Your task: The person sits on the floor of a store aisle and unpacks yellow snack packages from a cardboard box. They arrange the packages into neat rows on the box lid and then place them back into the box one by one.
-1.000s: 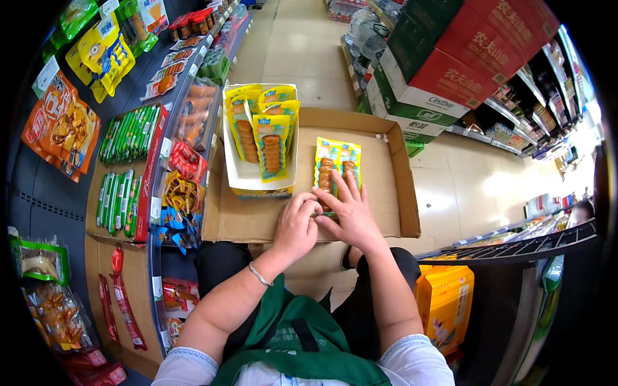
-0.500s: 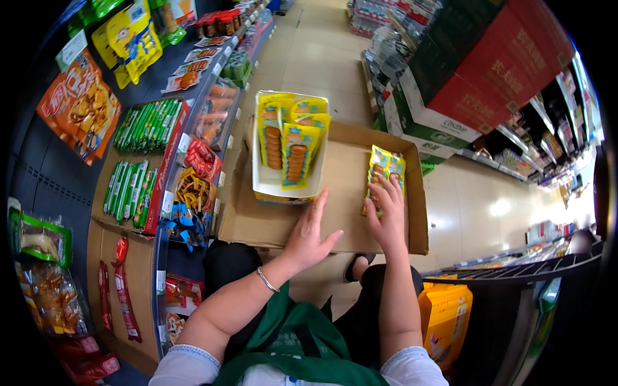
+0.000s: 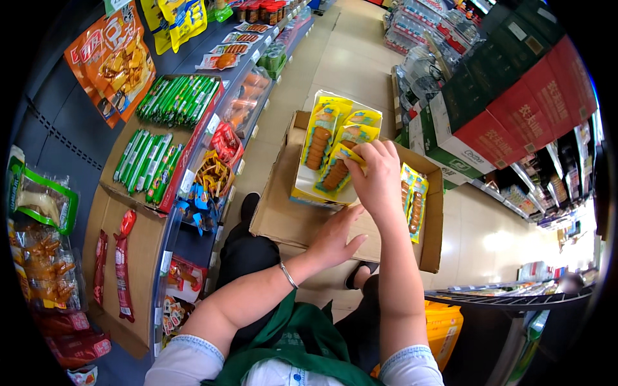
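Observation:
My right hand (image 3: 378, 180) pinches the upper corner of a yellow sausage packet (image 3: 336, 172), which leans inside a small white-and-yellow display box (image 3: 308, 192). More yellow packets (image 3: 320, 138) stand behind it in the box. Just below the box's near edge, my left hand (image 3: 336, 239) is open, thumb apart and fingers stretched. It holds nothing; whether its fingertips touch the box I cannot tell. The box sits in a shallow cardboard tray (image 3: 278, 217). To the right of my right wrist, other yellow sausage packets (image 3: 417, 209) lie in the tray, partly hidden by my arm.
Shelves on the left carry green-wrapped sticks (image 3: 148, 161), red sausages (image 3: 122, 264) and a hanging orange bag (image 3: 112, 61). Stacked red and green cartons (image 3: 515, 122) stand at the right. A black wire rack (image 3: 508, 299) is at lower right, near a yellow container (image 3: 441, 328).
My right hand has moved from the loose packets at the tray's right to the box and now grips a packet there. The view has shifted; my left hand remains below the box.

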